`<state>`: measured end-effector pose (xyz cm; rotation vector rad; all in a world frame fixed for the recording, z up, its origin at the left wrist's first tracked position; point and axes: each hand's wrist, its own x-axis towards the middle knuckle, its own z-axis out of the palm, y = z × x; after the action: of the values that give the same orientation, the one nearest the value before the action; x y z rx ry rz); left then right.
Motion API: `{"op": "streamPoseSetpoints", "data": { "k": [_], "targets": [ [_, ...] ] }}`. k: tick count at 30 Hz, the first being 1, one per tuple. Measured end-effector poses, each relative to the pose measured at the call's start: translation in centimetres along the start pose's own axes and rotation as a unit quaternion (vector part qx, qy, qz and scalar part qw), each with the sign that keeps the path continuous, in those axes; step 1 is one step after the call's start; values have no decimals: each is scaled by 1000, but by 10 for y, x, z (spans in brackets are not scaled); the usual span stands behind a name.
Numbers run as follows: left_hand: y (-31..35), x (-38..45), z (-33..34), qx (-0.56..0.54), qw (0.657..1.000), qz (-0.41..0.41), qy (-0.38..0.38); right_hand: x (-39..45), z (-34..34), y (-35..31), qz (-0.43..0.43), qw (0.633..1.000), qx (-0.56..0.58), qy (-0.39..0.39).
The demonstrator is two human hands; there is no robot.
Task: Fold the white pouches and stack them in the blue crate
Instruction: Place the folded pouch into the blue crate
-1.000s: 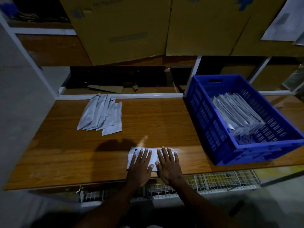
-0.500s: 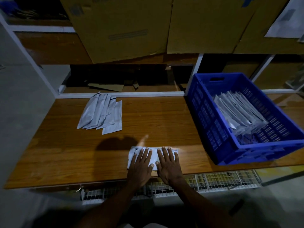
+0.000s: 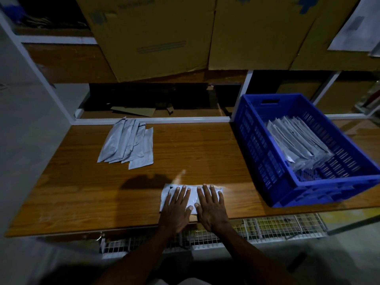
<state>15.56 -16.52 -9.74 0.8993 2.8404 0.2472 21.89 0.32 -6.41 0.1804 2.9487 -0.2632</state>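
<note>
A white pouch (image 3: 193, 197) lies flat near the front edge of the wooden table (image 3: 205, 153). My left hand (image 3: 176, 208) presses on its left half with straight, spread fingers. My right hand (image 3: 211, 206) presses on its right half the same way, and the thumbs nearly meet. A fanned pile of several white pouches (image 3: 128, 144) sits at the back left of the table. The blue crate (image 3: 265, 145) stands at the right and holds a stack of folded white pouches (image 3: 296, 140).
Large cardboard boxes (image 3: 152, 36) fill the shelf above the table. A white shelf frame (image 3: 152, 120) runs along the table's back edge, with cardboard scraps behind it. A wire mesh rack (image 3: 267, 225) sits under the table front. A grey wall (image 3: 18, 120) stands at left.
</note>
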Motion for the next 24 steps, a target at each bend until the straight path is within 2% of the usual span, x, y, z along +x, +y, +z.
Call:
{"op": "streamPoseSetpoints", "data": {
  "k": [6, 12, 19, 24],
  "targets": [
    [-3, -1, -9, -3, 999, 16, -29, 2, -5, 9, -27, 999, 9, -37],
    [-16, -8, -19, 19, 994, 90, -55, -1, -19, 28, -102, 990, -8, -94],
    [-16, -17, -33, 27, 990, 110, -86, -22, -18, 15, -112, 984, -119, -78],
    [-17, -25, -30, 20, 989, 125, -73, -35, -25, 7, -101, 987, -102, -71]
  ]
}}
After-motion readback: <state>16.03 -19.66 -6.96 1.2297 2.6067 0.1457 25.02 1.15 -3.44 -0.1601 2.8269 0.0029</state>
